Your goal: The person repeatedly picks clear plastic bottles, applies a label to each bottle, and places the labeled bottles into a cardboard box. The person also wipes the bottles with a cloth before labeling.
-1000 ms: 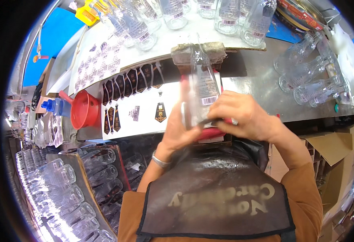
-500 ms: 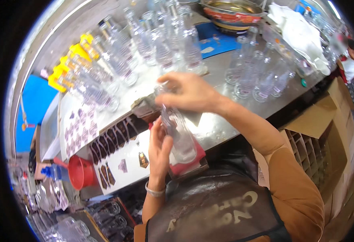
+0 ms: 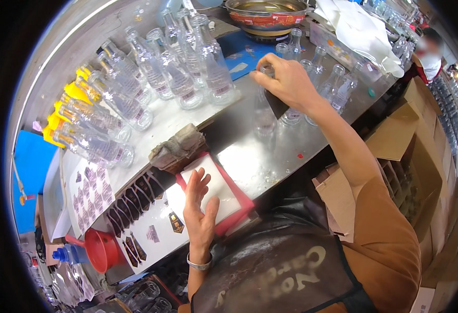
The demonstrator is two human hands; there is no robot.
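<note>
My right hand [image 3: 284,83] is closed round the neck of a clear glass bottle [image 3: 264,119], upright and blurred at the steel worktop. A dark patch shows below the fingers; I cannot tell whether it is a label. My left hand [image 3: 200,214] holds nothing, fingers apart, over a white pad [image 3: 228,201] on a red base [image 3: 244,202]. Beyond the pad lies a folded grey cloth [image 3: 178,147]. To the left, dark tie-shaped labels [image 3: 135,195] lie in a row, with one loose dark label [image 3: 176,223] nearer my left hand.
Several clear bottles [image 3: 179,83] stand at the far left, some lying against yellow holders [image 3: 57,117]. More bottles [image 3: 338,94] stand right of my right hand. A label sheet [image 3: 91,195], red scoop [image 3: 103,253], large basin [image 3: 265,20] and open carton [image 3: 396,135] surround the worktop.
The bottle has left the pad and moved far right in my right hand. My left hand has let go of it and opened. The view has shifted slightly.
</note>
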